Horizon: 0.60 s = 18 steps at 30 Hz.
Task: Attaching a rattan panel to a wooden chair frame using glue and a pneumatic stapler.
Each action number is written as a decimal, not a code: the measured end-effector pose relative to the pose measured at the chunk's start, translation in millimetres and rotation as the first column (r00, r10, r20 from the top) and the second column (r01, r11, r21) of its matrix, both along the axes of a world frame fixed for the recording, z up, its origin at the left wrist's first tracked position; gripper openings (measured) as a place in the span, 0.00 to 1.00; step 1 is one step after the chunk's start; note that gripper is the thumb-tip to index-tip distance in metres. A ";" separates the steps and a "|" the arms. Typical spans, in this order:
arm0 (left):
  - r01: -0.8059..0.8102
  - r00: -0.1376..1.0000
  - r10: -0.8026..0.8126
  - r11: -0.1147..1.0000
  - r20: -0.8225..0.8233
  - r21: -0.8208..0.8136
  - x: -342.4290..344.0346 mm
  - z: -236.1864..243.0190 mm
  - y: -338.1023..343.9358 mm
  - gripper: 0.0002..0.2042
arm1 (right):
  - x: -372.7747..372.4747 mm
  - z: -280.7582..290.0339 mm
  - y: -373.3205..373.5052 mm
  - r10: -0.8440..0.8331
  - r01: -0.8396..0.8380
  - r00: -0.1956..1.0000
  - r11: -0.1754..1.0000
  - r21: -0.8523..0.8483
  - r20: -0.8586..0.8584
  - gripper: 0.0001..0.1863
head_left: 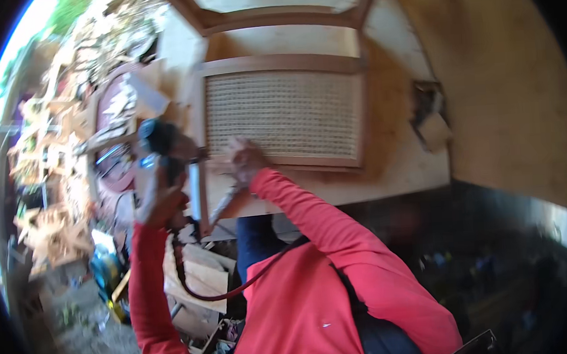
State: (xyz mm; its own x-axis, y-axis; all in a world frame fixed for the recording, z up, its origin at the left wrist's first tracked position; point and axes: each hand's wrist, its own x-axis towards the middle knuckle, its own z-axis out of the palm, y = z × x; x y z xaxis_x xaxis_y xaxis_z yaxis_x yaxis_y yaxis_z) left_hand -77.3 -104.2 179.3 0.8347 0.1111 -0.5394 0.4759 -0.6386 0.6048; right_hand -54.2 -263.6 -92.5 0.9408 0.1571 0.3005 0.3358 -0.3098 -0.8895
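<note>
A wooden frame [283,63] with a woven cane panel [283,115] lies on the pale worktop [400,176]. At the frame's left edge my left hand [161,194] is closed round the grip of a teal and dark power tool [159,136]. The tool's nose points right, close to the frame's left side; whether it touches is unclear. My right hand [249,161] is at the panel's lower left corner, fingers bent over the lower rail. A greyish stick-like piece [228,203] slants down-left from beside this hand; blur hides whether I hold it.
A dark red hose [219,296] hangs in a loop below the tool, across my front. More wooden framing [280,18] stands beyond the panel. A small dark box [430,116] sits on the right. Wood offcuts [56,233] are piled at the left, and a plywood sheet [505,85] rises at the right.
</note>
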 end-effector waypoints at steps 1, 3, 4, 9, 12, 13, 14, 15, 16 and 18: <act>0.000 0.999 0.001 0.999 0.034 -0.033 -13.6 6.9 -0.2 0.25 | -13.9 18.9 -10.8 -0.086 0.089 0.994 0.995 -0.036 0.071 0.15; 0.012 0.997 -0.005 0.996 0.080 -0.089 -16.0 29.4 -19.8 0.24 | -20.8 83.4 -70.5 -0.290 0.311 0.926 0.949 -0.055 0.241 0.18; 0.017 0.991 -0.003 0.994 0.131 -0.107 -19.1 36.8 -35.3 0.23 | -24.3 99.6 -113.6 -0.487 0.495 0.831 0.868 0.043 0.269 0.19; 0.196 0.971 -0.140 0.930 0.192 -0.311 -12.9 29.6 -94.0 0.19 | -80.8 58.9 -294.9 -0.757 0.782 0.616 0.553 -0.287 0.221 0.25; 0.241 0.966 -0.174 0.870 0.192 -0.429 -5.4 10.2 -120.3 0.19 | -95.4 27.9 -320.4 -0.564 0.563 0.726 0.816 -0.132 -0.393 0.32; 0.239 0.967 -0.167 0.854 0.192 -0.463 -4.4 9.7 -131.3 0.18 | -98.1 22.8 -320.4 -0.548 0.585 0.695 0.807 -0.076 -0.466 0.33; 0.243 0.966 -0.170 0.854 0.194 -0.460 -2.5 6.3 -133.4 0.18 | -100.0 17.6 -321.0 -0.523 0.610 0.662 0.792 -0.020 -0.537 0.34; 0.258 0.963 -0.185 0.834 0.194 -0.487 -1.1 0.3 -134.2 0.17 | -97.9 11.3 -318.5 -0.524 0.613 0.661 0.790 -0.016 -0.538 0.34; 0.273 0.961 -0.203 0.811 0.189 -0.517 -1.1 -3.6 -138.2 0.17 | -96.3 9.0 -312.9 -0.501 0.560 0.714 0.828 -0.030 -0.490 0.33; 0.267 0.962 -0.199 0.817 0.186 -0.511 -3.3 -4.2 -145.9 0.17 | -94.8 6.3 -309.2 -0.477 0.512 0.757 0.858 -0.048 -0.447 0.32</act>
State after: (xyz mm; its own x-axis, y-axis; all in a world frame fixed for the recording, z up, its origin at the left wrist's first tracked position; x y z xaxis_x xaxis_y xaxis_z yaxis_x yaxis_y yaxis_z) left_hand -80.6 -250.1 175.1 0.8601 -0.3672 -0.3541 0.2567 -0.2884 0.9225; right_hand -148.9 -572.8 -86.2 0.9144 -0.3719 -0.1601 -0.2663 -0.2545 -0.9297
